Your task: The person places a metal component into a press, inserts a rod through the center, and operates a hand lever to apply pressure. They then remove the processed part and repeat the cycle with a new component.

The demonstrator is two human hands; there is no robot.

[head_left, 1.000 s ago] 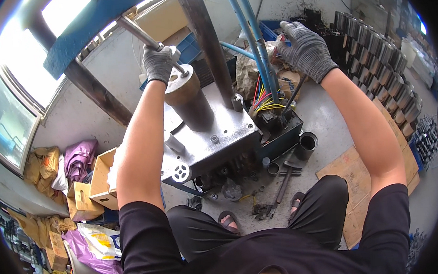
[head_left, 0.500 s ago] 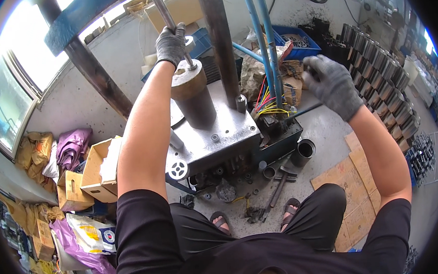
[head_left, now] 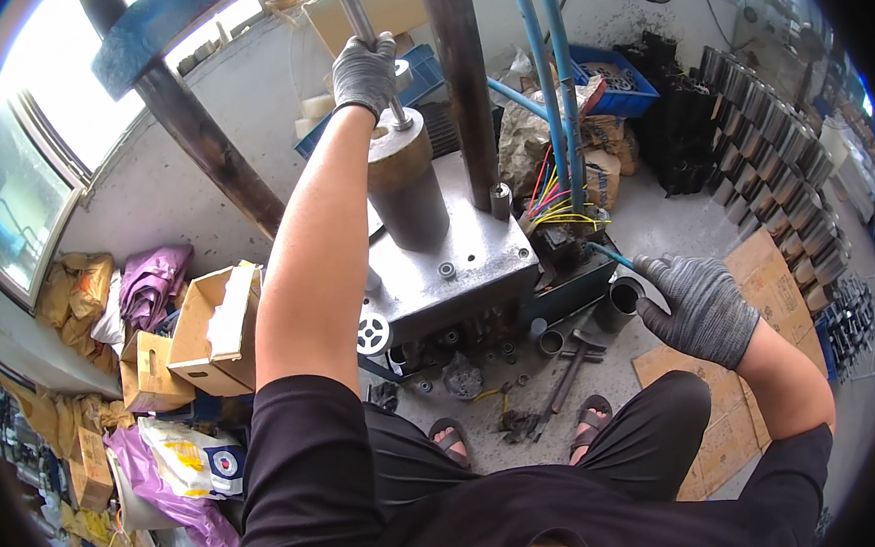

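My left hand [head_left: 365,74], in a grey knit glove, is closed around an upright metal rod [head_left: 354,8]. The rod's lower end stands on top of a thick steel cylinder [head_left: 408,195], which rests on the press's metal bed [head_left: 487,260]. My right hand [head_left: 698,308], gloved the same way, is low at the right of the press. Its fingers lie over the outer end of a thin blue lever [head_left: 612,254], which they hide; the thumb sticks out below. A dark hollow metal tube [head_left: 620,300] stands on the floor beside that hand.
Dark press columns [head_left: 461,92] and blue pipes [head_left: 562,95] rise around the bed. On the floor lie a hammer [head_left: 564,376] and flattened cardboard [head_left: 708,437]. Stacked metal cylinders [head_left: 771,163] stand right; open cardboard boxes [head_left: 211,337] and bags sit left.
My right hand has come down from the raised position onto the lever's end, and the lever now slopes downward. My left hand keeps its hold on the rod. The whole view has shifted slightly.
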